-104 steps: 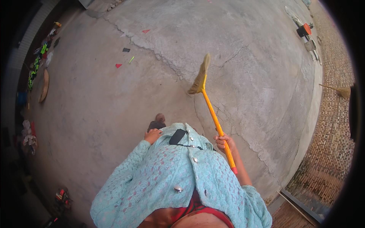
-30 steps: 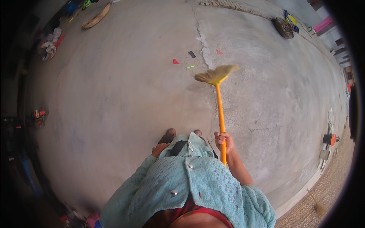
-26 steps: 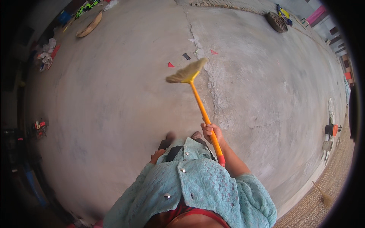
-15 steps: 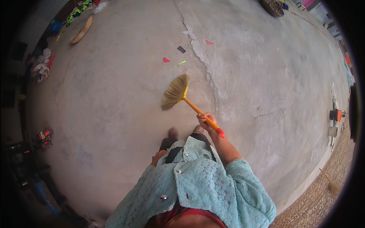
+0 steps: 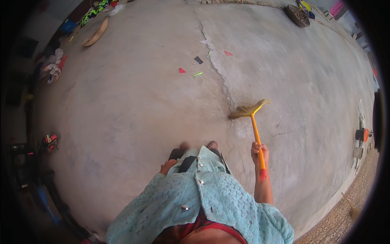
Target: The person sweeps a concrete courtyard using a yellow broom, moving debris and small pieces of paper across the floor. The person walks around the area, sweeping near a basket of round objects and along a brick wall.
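Since half a second ago the broom (image 5: 252, 122) has swung from the person's front-left over to the right, its head now resting on the concrete floor (image 5: 122, 114) just beside the long crack (image 5: 219, 77). It has a straw-coloured, fanned bristle head and a thin orange handle with a red end cap. The long axis runs nearly straight away from the person, bristles at the far end. The right hand (image 5: 259, 152) has its fingers wrapped around the handle near the cap. The left hand (image 5: 167, 166) sits at the waist, fingers curled; whether it grips anything cannot be told.
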Tool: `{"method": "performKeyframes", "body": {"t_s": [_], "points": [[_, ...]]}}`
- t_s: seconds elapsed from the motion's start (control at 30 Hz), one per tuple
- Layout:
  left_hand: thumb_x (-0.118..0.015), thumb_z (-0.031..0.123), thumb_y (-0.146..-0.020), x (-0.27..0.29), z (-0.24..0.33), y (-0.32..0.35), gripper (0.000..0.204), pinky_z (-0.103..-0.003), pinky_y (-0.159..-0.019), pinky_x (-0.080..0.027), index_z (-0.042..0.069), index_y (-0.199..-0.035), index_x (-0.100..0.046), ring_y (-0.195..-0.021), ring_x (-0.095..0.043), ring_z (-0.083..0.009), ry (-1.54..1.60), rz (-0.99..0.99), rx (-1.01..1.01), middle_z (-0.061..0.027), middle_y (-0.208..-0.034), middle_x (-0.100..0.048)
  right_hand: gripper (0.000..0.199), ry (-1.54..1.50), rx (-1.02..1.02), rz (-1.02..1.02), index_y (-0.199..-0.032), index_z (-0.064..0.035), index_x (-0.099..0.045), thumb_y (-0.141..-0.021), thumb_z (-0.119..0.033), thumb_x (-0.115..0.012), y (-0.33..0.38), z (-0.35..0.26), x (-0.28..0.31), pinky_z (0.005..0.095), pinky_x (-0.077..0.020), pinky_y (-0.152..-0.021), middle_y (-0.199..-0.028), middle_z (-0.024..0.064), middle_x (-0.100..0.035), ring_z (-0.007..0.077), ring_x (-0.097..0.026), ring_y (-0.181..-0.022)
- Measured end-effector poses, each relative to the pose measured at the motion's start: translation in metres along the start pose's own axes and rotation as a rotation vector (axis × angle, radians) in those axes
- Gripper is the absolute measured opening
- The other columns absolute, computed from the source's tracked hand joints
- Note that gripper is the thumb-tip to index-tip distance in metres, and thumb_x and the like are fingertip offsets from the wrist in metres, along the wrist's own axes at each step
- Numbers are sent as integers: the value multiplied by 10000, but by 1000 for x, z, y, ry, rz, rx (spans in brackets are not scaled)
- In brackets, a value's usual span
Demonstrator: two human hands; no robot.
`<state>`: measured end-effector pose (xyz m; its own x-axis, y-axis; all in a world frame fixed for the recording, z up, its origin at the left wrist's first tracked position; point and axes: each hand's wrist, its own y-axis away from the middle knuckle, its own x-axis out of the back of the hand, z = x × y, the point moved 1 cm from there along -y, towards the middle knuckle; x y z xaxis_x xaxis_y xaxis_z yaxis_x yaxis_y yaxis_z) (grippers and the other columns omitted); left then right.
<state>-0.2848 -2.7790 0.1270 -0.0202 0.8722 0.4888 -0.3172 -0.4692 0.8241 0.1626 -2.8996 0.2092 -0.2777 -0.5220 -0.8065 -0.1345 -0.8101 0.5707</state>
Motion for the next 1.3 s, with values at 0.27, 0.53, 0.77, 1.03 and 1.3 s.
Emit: {"method": "performKeyframes", "body": {"t_s": [0.27, 0.53, 0.77, 1.03, 1.3], "points": [[-478, 320, -747, 19, -1, 17, 290, -446, -745, -316, 279, -1032, -517, -1062, -401, -168, 2, 256, -22, 70, -1115, -464, 317, 226, 7, -37, -977, -84, -409, -683, 33, -429, -30, 32, -57, 206, -356, -426, -771, 89, -442, 83, -393, -504], [-558, 312, -708, 66, -9, -36, 281, -439, -739, -320, 278, -987, -552, -1041, -407, -164, 72, 322, -168, 85, -1068, -486, 352, 265, -291, -93, -1008, -57, -401, -669, 31, -436, -132, 118, -118, 201, -343, -396, -776, 88, -436, 75, -376, -477], [-554, 344, -709, 139, -2, -92, 284, -478, -730, -321, 277, -985, -544, -1031, -409, -170, 121, 275, -190, 85, -1054, -482, 521, 414, -624, -40, -1144, -131, -355, -661, 44, -440, -217, 213, -156, 198, -336, -415, -792, 83, -429, 79, -387, -495], [-512, 361, -733, 192, -18, -112, 254, -484, -708, -352, 275, -971, -542, -1023, -427, -166, 77, 191, -192, 80, -1039, -489, 332, 552, -827, 26, -997, -34, -389, -675, 13, -456, -345, 299, -144, 194, -346, -407, -774, 97, -458, 97, -402, -473], [-458, 317, -774, 199, -64, -145, 256, -485, -678, -398, 219, -1011, -472, -1011, -454, -233, 211, 215, -245, 6, -1051, -480, 191, 171, -646, 30, -819, 97, -423, -667, -15, -449, -396, 203, -116, 206, -372, -409, -647, 73, -426, 116, -406, -468]]}}
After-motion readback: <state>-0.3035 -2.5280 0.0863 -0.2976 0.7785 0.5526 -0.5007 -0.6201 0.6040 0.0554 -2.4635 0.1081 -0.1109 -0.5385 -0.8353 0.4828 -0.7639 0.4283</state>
